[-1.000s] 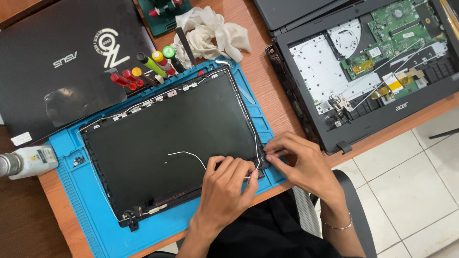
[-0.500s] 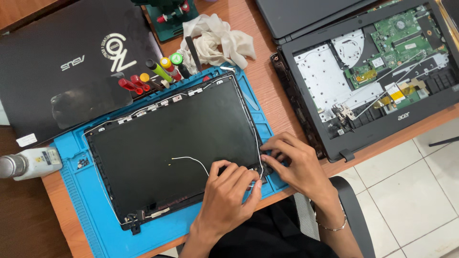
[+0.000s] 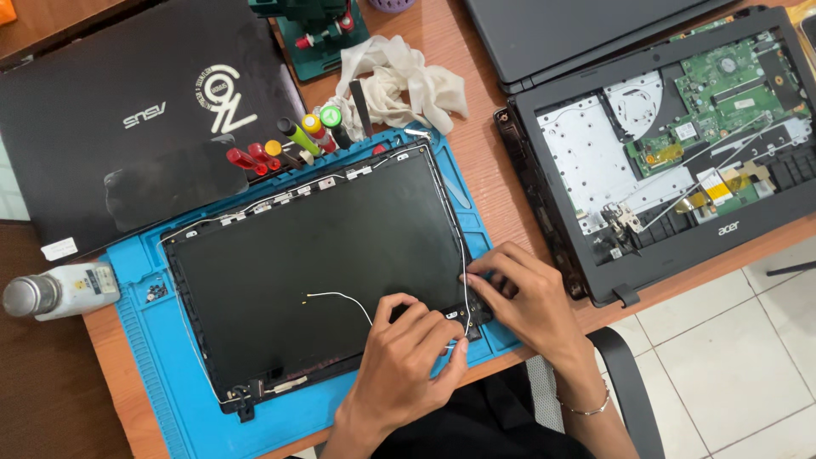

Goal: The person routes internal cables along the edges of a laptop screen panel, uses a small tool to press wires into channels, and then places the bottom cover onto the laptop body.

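A brown wooden bench (image 3: 476,64) above white floor tiles carries a blue mat (image 3: 144,340) holding a black laptop lid (image 3: 323,255). Both hands, left hand (image 3: 408,365) and right hand (image 3: 531,297), pinch a thin white wire (image 3: 463,255) at the lid's near right corner.

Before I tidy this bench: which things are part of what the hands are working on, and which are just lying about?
In hand:
left hand and right hand at the corner of the black laptop lid panel
thin white wire
blue work mat

Lying about:
closed black laptop
opened laptop base
white cloth
screwdrivers
small bottle
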